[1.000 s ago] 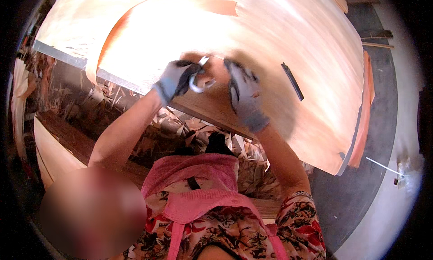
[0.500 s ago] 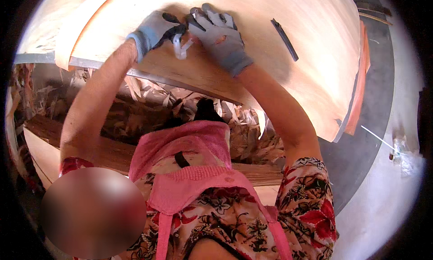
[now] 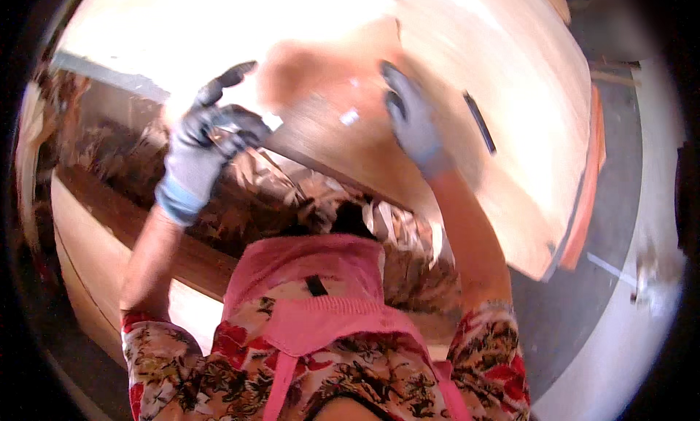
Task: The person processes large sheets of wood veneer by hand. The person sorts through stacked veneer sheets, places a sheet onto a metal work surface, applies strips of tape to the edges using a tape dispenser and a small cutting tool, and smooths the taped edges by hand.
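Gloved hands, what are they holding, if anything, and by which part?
A small white piece shows at the left hand, but whether it's gripped, and by which part, can't be told. The right hand shows nothing held.

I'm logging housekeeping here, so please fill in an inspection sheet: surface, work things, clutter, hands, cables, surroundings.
Surface: broad pale wood sheet, partly glare-washed; small dark mark near its lower right corner.
Work things: small white piece at the left hand's fingertips; blurred pale patch on the sheet; black bar lying right of the right hand.
Clutter: heaped wood scraps below the near edge.
Hands: both gloved; left partly curled, grip unclear; right blurred, fingers parted from thumb, nothing seen in it.
Cables: nothing seen.
Surroundings: grey floor at right, with a blurred clear bundle beyond.
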Available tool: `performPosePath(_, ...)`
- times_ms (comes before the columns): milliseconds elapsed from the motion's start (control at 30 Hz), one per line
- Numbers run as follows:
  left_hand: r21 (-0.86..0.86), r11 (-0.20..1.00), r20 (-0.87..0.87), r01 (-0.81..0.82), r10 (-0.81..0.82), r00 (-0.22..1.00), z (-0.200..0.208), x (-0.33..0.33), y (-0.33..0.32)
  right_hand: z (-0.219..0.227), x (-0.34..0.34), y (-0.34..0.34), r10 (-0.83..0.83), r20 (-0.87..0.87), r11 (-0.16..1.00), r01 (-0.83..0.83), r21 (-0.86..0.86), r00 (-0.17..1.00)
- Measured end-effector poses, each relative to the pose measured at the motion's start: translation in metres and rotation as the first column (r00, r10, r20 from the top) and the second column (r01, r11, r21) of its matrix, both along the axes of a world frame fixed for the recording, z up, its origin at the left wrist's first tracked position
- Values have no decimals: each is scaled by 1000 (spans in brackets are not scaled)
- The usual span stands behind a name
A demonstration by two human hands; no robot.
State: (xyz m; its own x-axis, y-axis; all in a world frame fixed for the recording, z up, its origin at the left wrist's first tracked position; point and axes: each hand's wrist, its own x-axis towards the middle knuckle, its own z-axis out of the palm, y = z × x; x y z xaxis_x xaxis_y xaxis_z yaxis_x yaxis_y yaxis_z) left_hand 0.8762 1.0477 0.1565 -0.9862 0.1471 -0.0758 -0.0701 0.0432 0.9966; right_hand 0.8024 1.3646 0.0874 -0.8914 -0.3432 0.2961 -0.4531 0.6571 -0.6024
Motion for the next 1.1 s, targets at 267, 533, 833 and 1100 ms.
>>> performPosePath(267, 271, 937, -31, -219, 235, 971, -16, 78, -38, -1, -35, 86, -299, -208, 632, 356, 689, 931)
performPosePath(533, 120, 991, -627, 59, 30, 779, 80, 123, -20, -19, -29, 121, -300, -260, 717, 397, 574, 918)
performPosePath(833, 129, 977, -885, -170, 191, 425, 115, 131, 17, -27, -17, 165, -399, -106, 744, 389, 544, 911)
performPosePath(1100, 696, 717, -213, 33, 162, 963, 71, 126, 25, -19, -22, 200, -53, 540, 523, 484, -702, 840)
